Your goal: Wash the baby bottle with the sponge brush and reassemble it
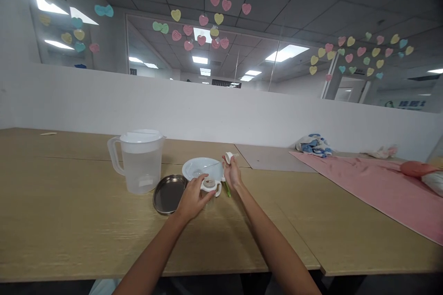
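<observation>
My left hand [192,197] is closed round a small clear cup with a white collar and side handles [209,183], standing upright with its mouth uncovered. Up and to the right, my right hand [233,174] grips a white straw lid [229,157] between its fingers. A thin clear straw [212,165] runs leftward from the lid, over the bowl. Just behind the cup sits a white bowl [188,166]. A green-handled thing [227,189] lies beside my right wrist, its other end hidden. The round metal tray [169,194] is left of my left hand.
A lidded translucent pitcher [142,166] with liquid stands at left, behind the tray. On the right lie a pink cloth [360,184], a blue-and-white bundled cloth [314,144] and an orange item [414,168]. A low white wall [207,110] bounds the wooden table [86,230] at the back.
</observation>
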`<state>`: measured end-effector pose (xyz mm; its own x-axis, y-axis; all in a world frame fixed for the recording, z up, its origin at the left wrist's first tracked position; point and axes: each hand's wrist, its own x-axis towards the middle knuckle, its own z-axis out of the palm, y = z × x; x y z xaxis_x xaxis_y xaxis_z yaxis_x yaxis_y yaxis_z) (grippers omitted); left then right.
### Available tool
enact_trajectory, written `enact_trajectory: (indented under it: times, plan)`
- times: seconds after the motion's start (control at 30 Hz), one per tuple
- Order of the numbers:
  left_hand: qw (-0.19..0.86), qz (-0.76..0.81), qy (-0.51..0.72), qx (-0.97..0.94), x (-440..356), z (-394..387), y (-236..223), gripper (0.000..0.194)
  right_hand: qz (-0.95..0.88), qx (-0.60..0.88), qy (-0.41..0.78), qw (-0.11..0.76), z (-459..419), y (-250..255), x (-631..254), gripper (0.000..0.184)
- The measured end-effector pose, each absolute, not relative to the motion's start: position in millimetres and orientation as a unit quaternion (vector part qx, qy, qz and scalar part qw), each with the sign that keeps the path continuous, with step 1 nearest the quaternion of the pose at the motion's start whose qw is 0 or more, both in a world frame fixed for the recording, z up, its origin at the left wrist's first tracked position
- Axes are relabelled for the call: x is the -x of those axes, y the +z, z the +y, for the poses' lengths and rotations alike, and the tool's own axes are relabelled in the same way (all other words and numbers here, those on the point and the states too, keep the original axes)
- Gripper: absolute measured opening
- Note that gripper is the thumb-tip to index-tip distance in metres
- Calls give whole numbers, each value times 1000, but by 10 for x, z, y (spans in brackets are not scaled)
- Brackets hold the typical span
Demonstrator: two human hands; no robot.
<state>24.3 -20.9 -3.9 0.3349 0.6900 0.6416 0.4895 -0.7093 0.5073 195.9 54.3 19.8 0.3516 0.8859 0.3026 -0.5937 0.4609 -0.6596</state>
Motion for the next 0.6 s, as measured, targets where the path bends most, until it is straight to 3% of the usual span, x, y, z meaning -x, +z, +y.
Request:
enact_trajectory:
  times: [0.6]
  plan:
    - [114,364,454,-805,-246,-216,-39,48,-168,165,588,774,510,258,-2060,32]
